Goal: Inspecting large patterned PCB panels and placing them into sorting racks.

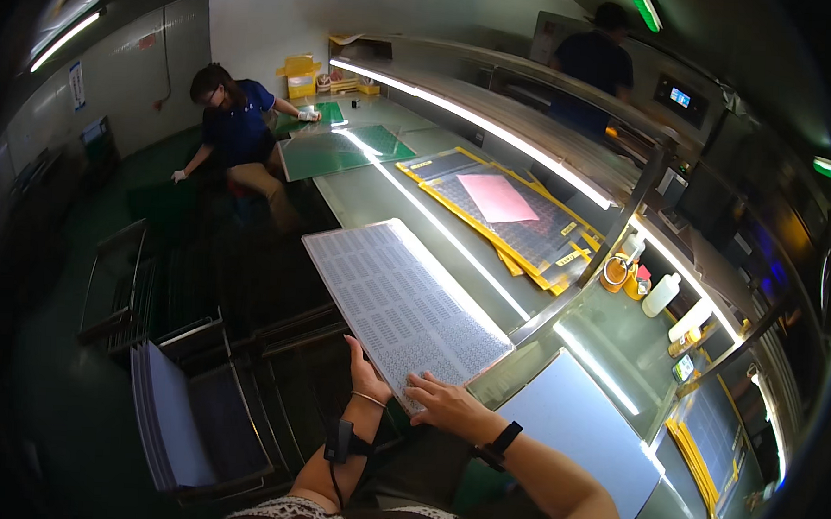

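Observation:
A pale grey circuit board panel [404, 301], patterned with rows of small dark marks, is tilted in front of me above the near edge of the bench. My left hand [369, 380] supports its lower left edge; the thumb points up along the side and the other fingers are hidden under the panel. Across the near corner, my right hand [448, 407] lies with its fingers apart on the patterned face. To the right of my right hand, a large plain pale sheet [570, 442] rests on the bench.
A rack of upright panels [172, 416] stands low on the left. Yellow-edged frames [536, 255] bear a pink sheet [497, 199]. Bottles [661, 295] stand beyond a metal post [646, 177]. A co-worker [240, 127] sits by green boards [346, 153]; another person [596, 63] stands behind the lit shelf.

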`<control>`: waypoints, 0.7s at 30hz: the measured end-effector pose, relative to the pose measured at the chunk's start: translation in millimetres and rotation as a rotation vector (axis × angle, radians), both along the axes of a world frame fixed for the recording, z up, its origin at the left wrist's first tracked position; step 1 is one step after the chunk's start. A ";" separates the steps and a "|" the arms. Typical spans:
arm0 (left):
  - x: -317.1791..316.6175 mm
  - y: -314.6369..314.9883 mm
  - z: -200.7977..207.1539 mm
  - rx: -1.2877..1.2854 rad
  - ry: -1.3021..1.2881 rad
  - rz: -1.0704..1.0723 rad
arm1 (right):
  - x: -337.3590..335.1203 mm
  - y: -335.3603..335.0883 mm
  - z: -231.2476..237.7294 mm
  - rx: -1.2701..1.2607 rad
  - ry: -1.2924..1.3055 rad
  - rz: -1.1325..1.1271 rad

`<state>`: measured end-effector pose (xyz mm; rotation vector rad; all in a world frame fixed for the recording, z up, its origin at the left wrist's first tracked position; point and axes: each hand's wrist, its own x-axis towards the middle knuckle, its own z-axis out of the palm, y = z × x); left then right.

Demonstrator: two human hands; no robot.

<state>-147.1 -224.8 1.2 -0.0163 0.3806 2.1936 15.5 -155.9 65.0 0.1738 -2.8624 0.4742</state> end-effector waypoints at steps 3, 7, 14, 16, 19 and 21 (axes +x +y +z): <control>-6.2 -5.0 -11.6 -0.005 -0.043 -0.017 | -4.7 2.4 2.1 0.040 -0.015 0.046; -3.9 -7.0 -16.0 0.008 -0.078 -0.053 | -7.4 5.8 -12.5 0.043 -0.014 0.006; -13.9 -6.4 -31.4 0.209 -0.134 -0.124 | -15.9 24.2 3.8 -0.956 0.242 -0.501; -19.5 -1.0 -39.8 -0.236 0.119 -0.101 | -24.1 37.8 40.5 -1.345 0.438 -0.652; -9.7 -0.9 -12.4 -0.289 0.068 -0.009 | -9.8 22.4 59.2 -0.541 0.235 -0.520; 5.7 1.5 4.5 -0.382 0.202 0.125 | 1.1 -2.2 80.6 -0.024 -0.026 -0.492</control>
